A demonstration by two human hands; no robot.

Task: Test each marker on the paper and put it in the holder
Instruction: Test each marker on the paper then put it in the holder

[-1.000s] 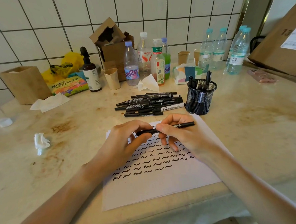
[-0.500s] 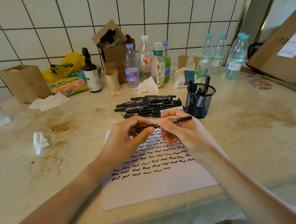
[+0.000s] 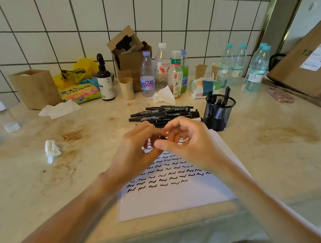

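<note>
A tissue pack [image 3: 202, 86] read "TISSUE". Both hands, left [image 3: 133, 153] and right [image 3: 187, 142], met curled over squiggle-marked paper [image 3: 175, 193] on a stained marble counter [image 3: 270, 152] before white tiles [image 3: 187, 16]; whether they gripped a marker could not be told.

Stained beige worktop [image 3: 270, 152] carries paper [image 3: 175, 197], loose markers [image 3: 163, 112], mesh holder [image 3: 218, 116], bottles [image 3: 147, 75], crumpled tissue [image 3: 52, 149].

Both hands [image 3: 163, 149] over scribbled paper [image 3: 171, 194]
</note>
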